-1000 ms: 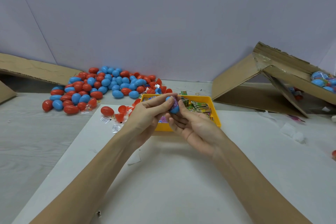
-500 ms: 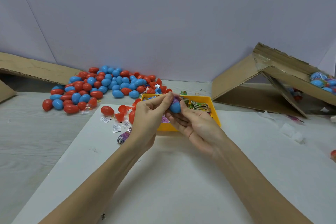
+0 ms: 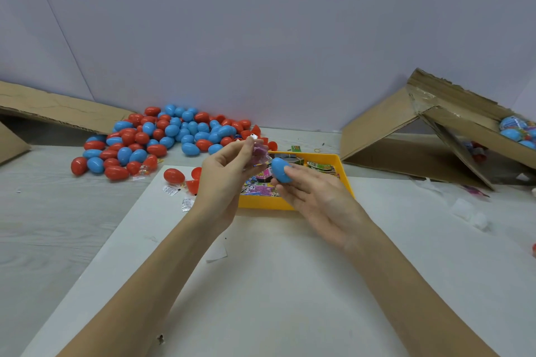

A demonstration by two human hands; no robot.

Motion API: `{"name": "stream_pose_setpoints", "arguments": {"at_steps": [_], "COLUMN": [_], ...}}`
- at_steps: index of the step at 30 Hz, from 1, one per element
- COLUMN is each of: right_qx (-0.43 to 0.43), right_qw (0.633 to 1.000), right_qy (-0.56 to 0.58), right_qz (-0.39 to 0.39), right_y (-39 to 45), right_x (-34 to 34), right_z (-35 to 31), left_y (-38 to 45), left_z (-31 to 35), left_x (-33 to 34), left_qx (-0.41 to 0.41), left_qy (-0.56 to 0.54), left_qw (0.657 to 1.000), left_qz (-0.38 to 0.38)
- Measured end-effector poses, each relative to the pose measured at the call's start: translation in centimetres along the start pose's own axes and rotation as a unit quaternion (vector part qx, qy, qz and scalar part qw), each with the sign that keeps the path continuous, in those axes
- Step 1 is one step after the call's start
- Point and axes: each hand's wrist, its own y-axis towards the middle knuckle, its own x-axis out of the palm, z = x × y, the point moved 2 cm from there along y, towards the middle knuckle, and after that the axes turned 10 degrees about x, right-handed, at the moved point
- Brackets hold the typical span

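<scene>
My right hand (image 3: 316, 200) holds a blue plastic egg half (image 3: 280, 170) between thumb and fingers, just above the yellow tray (image 3: 343, 172). My left hand (image 3: 224, 177) pinches a small pink and purple wrapped packet (image 3: 259, 153) with a bit of silver at its top, a little left of the blue piece and apart from it. The tray holds several colourful printed leaflets (image 3: 259, 187).
A heap of red and blue eggs (image 3: 162, 136) lies at the back left. Red egg halves (image 3: 194, 180) and small paper slips (image 3: 171, 190) sit left of the tray on the white sheet (image 3: 275, 284). Cardboard boxes stand at far left (image 3: 52, 110) and right (image 3: 435, 130), the right one holding blue eggs.
My hands have drawn apart: the left one has pulled the pink packet away from the blue egg piece, which stays in my right hand.
</scene>
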Motion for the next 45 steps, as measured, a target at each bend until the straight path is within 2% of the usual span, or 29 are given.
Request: {"name": "stream_pose_setpoints", "arguments": {"at_steps": [2, 4, 6, 8, 13, 17, 21, 25, 27, 31, 33, 36, 38, 40, 42, 45], "right_qx": [-0.074, -0.156, -0.211, -0.245, -0.297, -0.328, -0.332, -0.254, -0.229, -0.240, -0.242, -0.250, -0.285, -0.302, -0.277, -0.252], "right_qw": [0.993, 0.959, 0.921, 0.904, 0.891, 0.858, 0.856, 0.919, 0.928, 0.909, 0.895, 0.855, 0.832, 0.842, 0.863, 0.861], "right_qy": [-0.085, -0.222, -0.303, -0.319, -0.302, -0.346, -0.342, -0.257, -0.253, -0.291, -0.324, -0.398, -0.410, -0.392, -0.385, -0.418], "right_qz": [0.038, 0.089, 0.127, 0.146, 0.164, 0.189, 0.199, 0.160, 0.151, 0.178, 0.187, 0.219, 0.242, 0.215, 0.173, 0.146], "right_y": [0.0, -0.1, -0.1, 0.0, -0.2, -0.6, -0.6, 0.0, 0.3, 0.5, 0.4, 0.1, -0.3, -0.5, -0.4, -0.3], "right_x": [-0.1, 0.0, 0.1, 0.2, 0.1, 0.1, 0.1, 0.0, -0.2, -0.4, -0.5, -0.6, -0.7, -0.7, -0.6, -0.6], "right_z": [0.0, 0.0, 0.3, 0.5, 0.5, 0.2, 0.1, 0.2, 0.5, 0.8, 0.7, 0.1, -0.6, -1.0, -1.0, -0.8], "left_y": [-0.1, -0.3, -0.4, -0.5, -0.6, -0.6, -0.5, -0.6, -0.7, -1.0, -1.0, -0.6, -0.4, -0.6, -0.9, -1.0], "left_z": [-0.2, -0.4, -0.5, -0.5, -0.4, -0.2, -0.3, -0.4, -0.6, -0.6, -0.7, -0.5, -0.1, 0.3, 0.4, 0.5], "left_x": [0.1, 0.3, 0.5, 0.6, 0.8, 0.9, 0.6, 0.6, 0.8, 1.3, 1.2, 0.8, 0.5, 0.4, 0.4, 0.4], "left_qx": [-0.005, -0.006, -0.007, -0.002, 0.048, 0.088, 0.082, 0.047, 0.030, 0.049, 0.054, 0.035, 0.039, 0.067, 0.089, 0.093], "left_qy": [0.002, -0.001, -0.007, 0.001, 0.081, 0.129, 0.114, 0.067, 0.045, 0.110, 0.130, 0.126, 0.160, 0.225, 0.269, 0.289], "left_qw": [1.000, 1.000, 1.000, 1.000, 0.994, 0.986, 0.989, 0.995, 0.997, 0.987, 0.985, 0.985, 0.972, 0.945, 0.917, 0.898], "left_qz": [-0.001, -0.007, -0.013, -0.022, -0.052, -0.061, -0.046, -0.050, -0.059, -0.103, -0.102, -0.115, -0.165, -0.226, -0.282, -0.317]}}
